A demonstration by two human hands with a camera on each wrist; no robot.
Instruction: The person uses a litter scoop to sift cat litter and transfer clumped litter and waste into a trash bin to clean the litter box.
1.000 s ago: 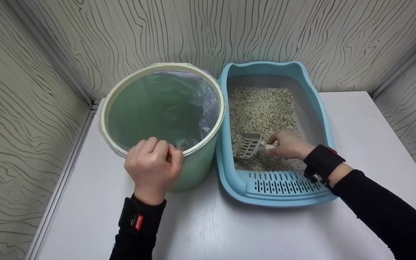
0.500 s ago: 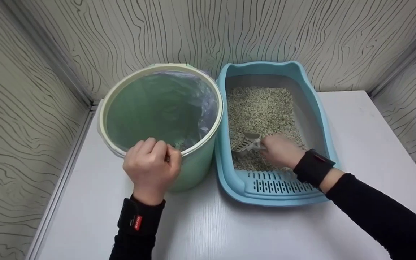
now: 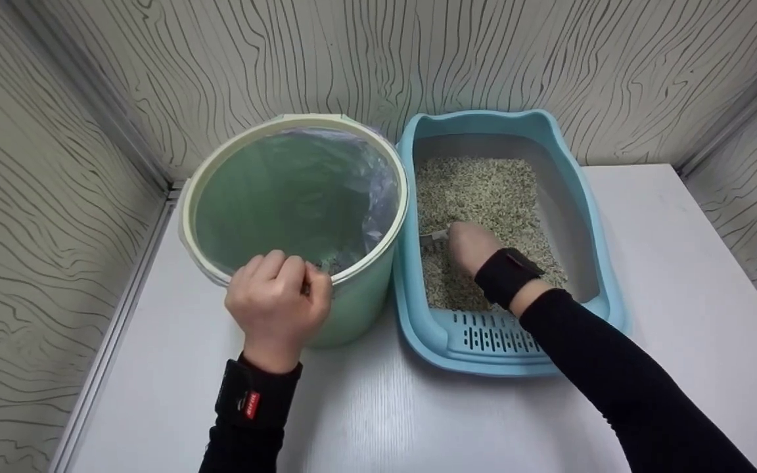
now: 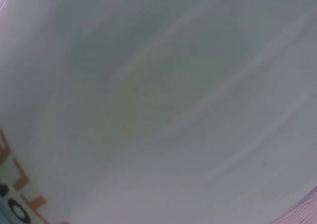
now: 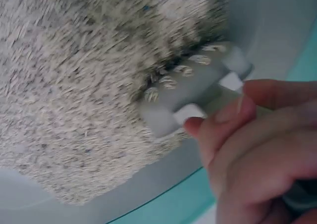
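A pale green bin (image 3: 352,299) lined with a clear plastic bag (image 3: 378,197) stands on the left of the table. My left hand (image 3: 278,303) grips its near rim; the left wrist view shows only the bin's wall (image 4: 158,100). Beside it sits a blue litter box (image 3: 431,335) filled with pale litter (image 3: 483,190). My right hand (image 3: 469,244) is inside the box, near its left wall, holding a grey slotted scoop (image 5: 190,87) by the handle. The scoop's blade is dug into the litter (image 5: 74,85); in the head view only a bit of the scoop (image 3: 432,238) shows.
The white table (image 3: 378,420) sits in a corner of wood-grain walls (image 3: 378,52). The litter box has a slotted step (image 3: 490,336) at its near end. The table's right edge meets the wall on the right.
My right hand has moved left and farther into the box, turning the scoop from lying flat on the litter to digging in near the left wall. The left hand has stayed on the rim.
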